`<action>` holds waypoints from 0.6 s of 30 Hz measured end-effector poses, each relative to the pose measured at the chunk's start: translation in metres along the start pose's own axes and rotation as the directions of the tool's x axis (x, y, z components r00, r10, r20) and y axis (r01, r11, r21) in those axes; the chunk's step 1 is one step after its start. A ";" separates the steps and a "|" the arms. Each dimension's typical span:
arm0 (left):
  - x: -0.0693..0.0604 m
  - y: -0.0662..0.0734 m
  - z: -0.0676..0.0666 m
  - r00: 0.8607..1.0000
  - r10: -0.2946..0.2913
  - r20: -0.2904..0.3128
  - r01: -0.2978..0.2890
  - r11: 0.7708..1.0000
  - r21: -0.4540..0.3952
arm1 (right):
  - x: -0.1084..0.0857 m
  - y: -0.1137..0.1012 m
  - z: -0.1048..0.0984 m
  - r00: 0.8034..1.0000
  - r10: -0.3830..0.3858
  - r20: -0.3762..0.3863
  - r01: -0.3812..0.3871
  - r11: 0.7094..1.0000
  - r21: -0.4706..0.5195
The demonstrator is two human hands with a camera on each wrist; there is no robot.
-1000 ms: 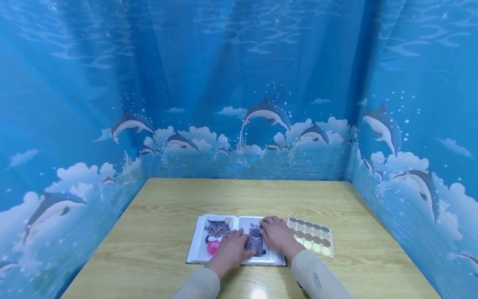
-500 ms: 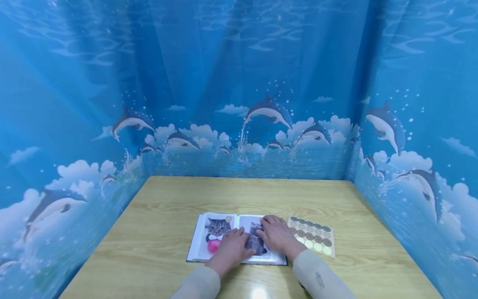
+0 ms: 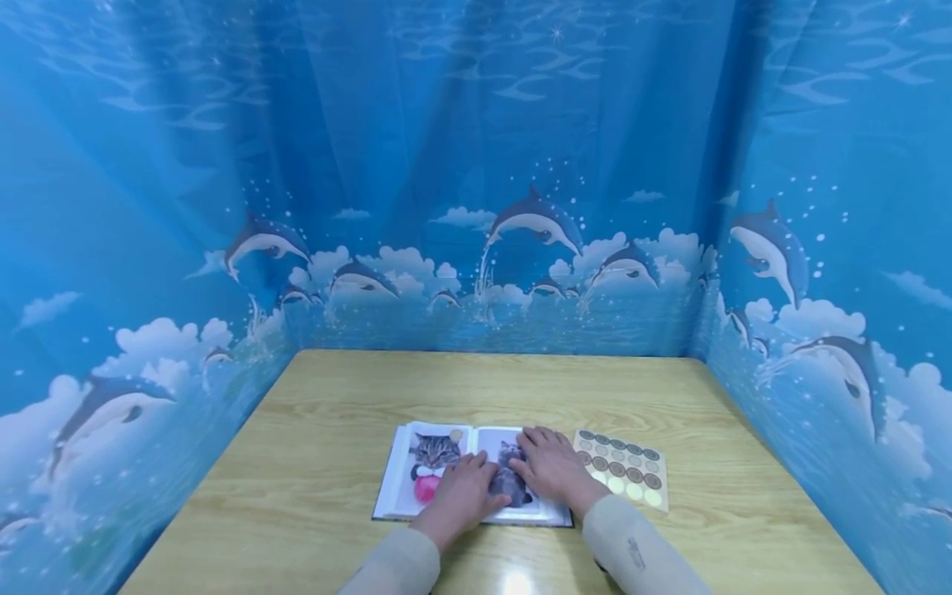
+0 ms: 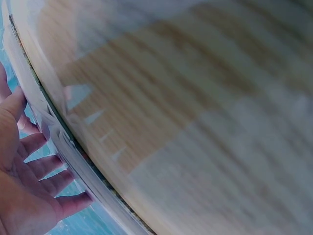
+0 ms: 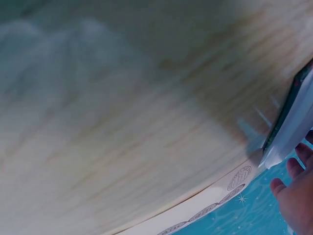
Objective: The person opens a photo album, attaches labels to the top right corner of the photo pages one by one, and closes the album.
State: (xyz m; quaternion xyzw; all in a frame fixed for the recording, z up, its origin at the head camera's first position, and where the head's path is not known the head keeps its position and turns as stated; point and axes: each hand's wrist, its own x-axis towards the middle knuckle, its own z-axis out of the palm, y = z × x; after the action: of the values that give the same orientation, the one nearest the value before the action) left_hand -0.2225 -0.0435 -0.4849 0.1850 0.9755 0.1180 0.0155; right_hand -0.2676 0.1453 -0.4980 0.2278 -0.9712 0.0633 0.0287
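An open photo album (image 3: 389,496) lies on the table. Its left page bears a tabby cat picture (image 3: 435,452) with a pink patch below and a round tan sticker (image 3: 456,435) at the top right corner. My left hand (image 3: 464,496) rests across the middle of the album with fingers extended, touching the grey cat picture (image 3: 509,479) on the right page. My right hand (image 3: 554,467) lies over the right page's outer edge, fingertips at the picture's upper right; what is under them is hidden. In the wrist views, the left hand (image 4: 34,181) and right hand (image 5: 296,196) show spread fingers against the pages.
Just right of the album lies a sheet of round stickers (image 3: 621,471), dark ones and pale ones in rows. The wooden table (image 3: 312,430) is enclosed at the back and sides by a blue dolphin curtain (image 3: 416,165).
The head view has shifted very slightly. Both hands stay in place on the album, and the sticker sheet lies where it was.
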 end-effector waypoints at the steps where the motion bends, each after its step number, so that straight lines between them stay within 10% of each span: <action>1: 0.000 0.000 0.000 1.000 -0.001 0.001 0.001 1.000 0.000 | 0.000 -0.001 -0.001 1.000 0.003 0.009 -0.003 1.000 -0.003; 18: 0.001 0.000 0.000 1.000 -0.016 0.016 0.016 1.000 0.010 | -0.009 -0.003 -0.006 0.999 -0.051 -0.018 0.051 0.998 -0.023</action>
State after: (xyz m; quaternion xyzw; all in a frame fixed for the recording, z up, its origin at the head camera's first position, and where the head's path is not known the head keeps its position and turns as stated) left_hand -0.2238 -0.0433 -0.4853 0.1782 0.9774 0.1115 0.0233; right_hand -0.2579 0.1471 -0.4921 0.2516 -0.9654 0.0535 0.0420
